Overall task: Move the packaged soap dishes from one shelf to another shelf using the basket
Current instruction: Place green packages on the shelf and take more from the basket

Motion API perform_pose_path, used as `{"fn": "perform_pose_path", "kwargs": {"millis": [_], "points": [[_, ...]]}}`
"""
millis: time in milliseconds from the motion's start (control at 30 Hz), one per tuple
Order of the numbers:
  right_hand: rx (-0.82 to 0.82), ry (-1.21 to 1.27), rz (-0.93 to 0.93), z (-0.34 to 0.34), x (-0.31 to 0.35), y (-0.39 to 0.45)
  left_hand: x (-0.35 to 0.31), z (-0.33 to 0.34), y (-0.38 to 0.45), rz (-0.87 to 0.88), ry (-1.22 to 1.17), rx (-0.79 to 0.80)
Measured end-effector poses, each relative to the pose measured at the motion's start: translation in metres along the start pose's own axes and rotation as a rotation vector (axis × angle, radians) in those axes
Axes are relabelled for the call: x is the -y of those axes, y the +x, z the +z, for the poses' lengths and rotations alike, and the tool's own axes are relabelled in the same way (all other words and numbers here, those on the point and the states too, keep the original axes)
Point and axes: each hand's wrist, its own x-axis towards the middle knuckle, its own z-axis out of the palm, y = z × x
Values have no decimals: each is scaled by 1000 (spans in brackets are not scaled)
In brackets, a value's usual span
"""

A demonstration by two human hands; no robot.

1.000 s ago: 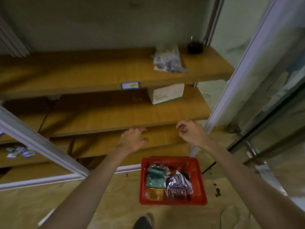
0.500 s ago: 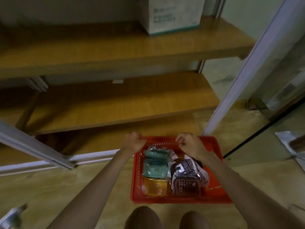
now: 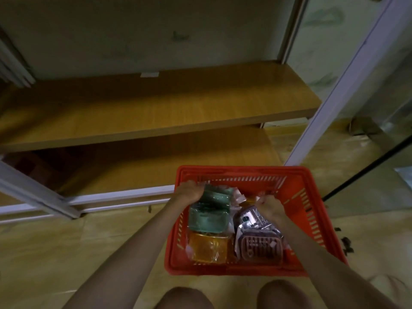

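**A:** What's at the far left?

**B:** A pale metal frame rail (image 3: 38, 192) crosses the lower left corner at a slant. Behind it run two wooden shelves, the upper shelf (image 3: 156, 114) and the lower shelf (image 3: 169, 166) just under it. A small white label (image 3: 149, 74) sits at the back edge of the upper one; no writing can be read on it.

**A:** And the hands?

**B:** Both reach down into the red basket (image 3: 312, 219), which stands on the floor (image 3: 55, 253) in front of the lower shelf. The left hand (image 3: 189, 194) has its fingers curled round the top of a green packaged soap dish (image 3: 217, 194) at the basket's far left. Another green soap dish (image 3: 208, 217) lies just in front of it, and an orange soap dish (image 3: 208, 247) nearer still, all in clear wrapping.

**A:** Further right?

**B:** The right hand (image 3: 268, 207) is closed, pinching the crinkled wrapper of a packet at the far middle of the basket. Which packet that wrapper belongs to, I cannot tell. Below that hand lies a brown soap dish (image 3: 260, 248) in shiny silvery packaging. It has raised lettering on it that looks like "SOAP BOX", though it is blurred. A small round dark-green mark shows on the wrapper above it, unreadable.

**A:** Anything beyond the basket?

**B:** A white upright post (image 3: 347, 85) rises on the right, with a glass panel (image 3: 379, 134) beside it. A few dark scraps (image 3: 346, 246) lie on the floor just right of the basket.
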Motion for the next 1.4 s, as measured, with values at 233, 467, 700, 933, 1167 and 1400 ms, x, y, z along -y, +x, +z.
{"fn": "perform_pose_path", "kwargs": {"millis": [233,467,700,933,1167,1400], "points": [[357,141,62,54,-29,8,5,9,15,-96,43,-1],[303,158,-54,74,-11,6,17,6,23,-109,-232,-141],[291,295,-36,94,12,7,39,-27,4,-71,-834,109],[212,359,42,99,26,8,55,-44,-3,0,-1048,131],[3,112,-117,83,25,-3,56,-46,2,12,-1091,101],[-230,79,-207,64,27,-15,48,-45,2,19,-1143,114]]}}
